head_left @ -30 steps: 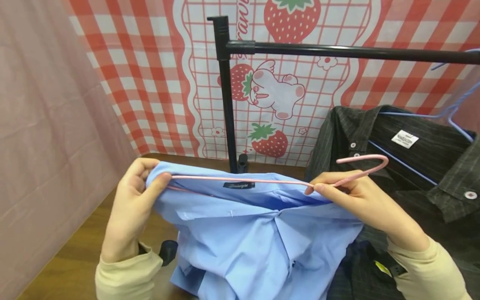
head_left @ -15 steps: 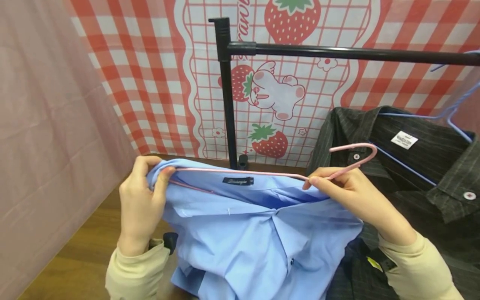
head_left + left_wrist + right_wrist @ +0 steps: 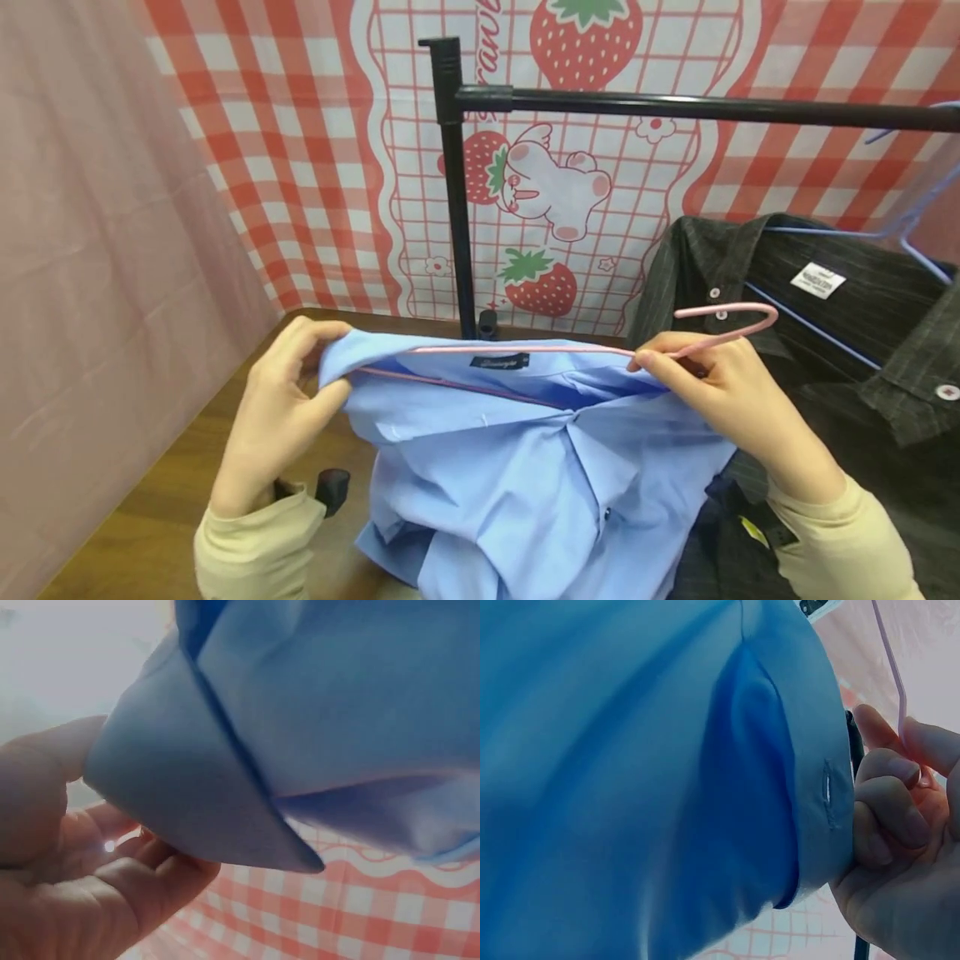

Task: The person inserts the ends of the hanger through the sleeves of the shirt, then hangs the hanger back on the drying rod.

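Note:
A light blue shirt (image 3: 525,492) hangs with its collar opening upward in the head view. My left hand (image 3: 281,408) holds the shirt's left edge near the neck opening, thumb at the near side and fingers behind. In the left wrist view a pointed fold of blue cloth (image 3: 180,772) lies between the thumb and fingers. A pink hanger (image 3: 723,307) runs across the opening, its left end hidden inside the shirt. My right hand (image 3: 723,396) pinches the hanger just below its hook. In the right wrist view, a buttonholed edge of the shirt (image 3: 817,802) lies beside the curled fingers.
Behind stands a black garment rack (image 3: 675,103). A dark pinstriped shirt (image 3: 825,467) on a blue hanger (image 3: 813,325) is at the right. Wooden surface (image 3: 142,517) shows at lower left, beside a pink curtain (image 3: 97,250). A checked strawberry cloth (image 3: 300,167) covers the back.
The shirt and both hands have shifted slightly right. My left thumb, earlier against the hanger, now lies on the cloth, and the hanger's left end is covered by the shirt.

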